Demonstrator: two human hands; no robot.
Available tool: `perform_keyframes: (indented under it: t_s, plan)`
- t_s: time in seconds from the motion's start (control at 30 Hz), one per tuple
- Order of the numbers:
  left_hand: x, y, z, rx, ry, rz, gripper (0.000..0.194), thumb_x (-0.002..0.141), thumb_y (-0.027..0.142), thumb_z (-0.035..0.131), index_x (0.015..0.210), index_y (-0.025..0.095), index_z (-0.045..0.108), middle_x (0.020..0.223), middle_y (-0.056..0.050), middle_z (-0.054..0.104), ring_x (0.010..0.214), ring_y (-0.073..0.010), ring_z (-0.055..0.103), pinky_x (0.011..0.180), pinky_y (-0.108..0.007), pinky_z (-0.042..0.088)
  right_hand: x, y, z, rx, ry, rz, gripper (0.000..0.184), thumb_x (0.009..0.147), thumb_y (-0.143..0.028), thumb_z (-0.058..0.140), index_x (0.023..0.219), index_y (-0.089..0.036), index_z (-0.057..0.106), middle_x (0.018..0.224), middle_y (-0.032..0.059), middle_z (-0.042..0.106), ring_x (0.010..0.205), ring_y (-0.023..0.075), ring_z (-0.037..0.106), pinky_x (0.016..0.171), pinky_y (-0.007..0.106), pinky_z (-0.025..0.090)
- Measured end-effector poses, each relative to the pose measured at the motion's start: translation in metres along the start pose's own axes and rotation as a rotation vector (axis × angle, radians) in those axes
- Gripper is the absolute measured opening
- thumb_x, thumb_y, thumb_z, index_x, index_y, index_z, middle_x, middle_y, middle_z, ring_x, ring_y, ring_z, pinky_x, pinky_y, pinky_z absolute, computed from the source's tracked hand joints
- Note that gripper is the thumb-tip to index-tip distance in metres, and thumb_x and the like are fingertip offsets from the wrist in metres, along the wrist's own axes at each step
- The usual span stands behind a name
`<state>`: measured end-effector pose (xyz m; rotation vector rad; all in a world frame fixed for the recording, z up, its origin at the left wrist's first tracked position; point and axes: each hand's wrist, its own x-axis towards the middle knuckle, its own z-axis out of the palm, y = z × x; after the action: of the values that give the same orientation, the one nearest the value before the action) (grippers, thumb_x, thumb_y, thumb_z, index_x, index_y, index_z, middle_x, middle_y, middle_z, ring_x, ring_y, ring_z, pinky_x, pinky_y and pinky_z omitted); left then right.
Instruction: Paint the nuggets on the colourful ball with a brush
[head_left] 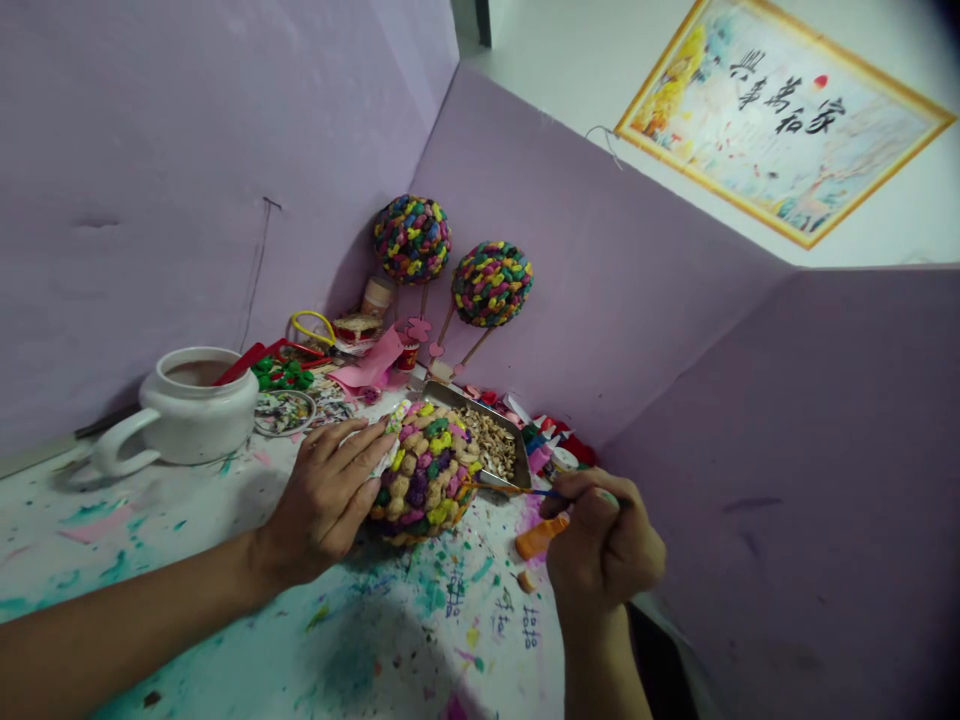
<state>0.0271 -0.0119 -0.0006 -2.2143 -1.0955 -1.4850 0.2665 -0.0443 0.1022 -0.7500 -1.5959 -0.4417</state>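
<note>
A ball covered in peanut shells (420,480) rests on the paint-stained table (360,650). Some shells are painted yellow, pink, purple and green; others are plain tan. My left hand (330,490) lies against its left side, fingers steadying it, with a crumpled white tissue (391,440) under the fingertips. My right hand (607,535) is closed around a thin paintbrush (517,489), whose orange tip touches the ball's right side. Just left of that hand lies an orange paint bottle (534,540), with a small orange cap (526,581) below it.
Behind the ball sits a metal tray (523,460) of broken shells. Two finished-looking colourful balls (412,240) on sticks lean by the purple wall. A white mug (199,410) stands left, near yellow-handled scissors (313,325) and craft scraps. Paint tubes (547,440) crowd the right back.
</note>
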Motion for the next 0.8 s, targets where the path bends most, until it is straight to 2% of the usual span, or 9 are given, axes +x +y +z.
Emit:
perform_keyframes:
  t_s: [0.2,0.47,0.63,0.8]
  plan:
    - [0.0004,0.0002,-0.0008,0.01,-0.02,0.007,0.052,0.092,0.012,0.042,0.144,0.018,0.043,0.139,-0.012,0.056,0.127,-0.0298,0.044,0.109,-0.053,0.03,-0.0017,0.0032,0.0006,-0.045,0.051,0.038,0.029,0.1,-0.027,0.045,0.076,-0.019,0.059,0.059,-0.0035,0.06,0.044,0.0073,0.059,0.044,0.02,0.043]
    - [0.0007,-0.0001,-0.0006,0.018,-0.024,0.012,0.05,0.092,0.012,0.042,0.142,0.018,0.043,0.137,-0.012,0.056,0.127,-0.0293,0.044,0.108,-0.053,0.03,0.0002,-0.0032,0.0025,0.002,-0.016,0.034,0.03,0.1,-0.022,0.043,0.073,-0.019,0.056,0.056,-0.0045,0.057,0.042,0.0068,0.056,0.041,0.018,0.042]
    - [0.0009,-0.0009,-0.0002,0.016,-0.008,0.017,0.053,0.092,0.012,0.042,0.145,0.02,0.04,0.137,-0.012,0.057,0.126,-0.0289,0.046,0.108,-0.053,0.03,0.0003,-0.0039,0.0027,0.045,-0.003,0.12,0.031,0.101,-0.026,0.042,0.074,-0.019,0.055,0.057,-0.0044,0.057,0.04,0.0065,0.055,0.04,0.018,0.042]
    - [-0.0004,-0.0016,0.0004,0.012,-0.01,0.012,0.054,0.092,0.014,0.042,0.146,0.021,0.039,0.137,-0.011,0.057,0.125,-0.0292,0.046,0.109,-0.053,0.03,-0.0008,-0.0005,0.0026,0.01,-0.002,0.095,0.029,0.1,-0.025,0.045,0.073,-0.019,0.056,0.055,-0.0047,0.057,0.041,0.0071,0.056,0.042,0.018,0.041]
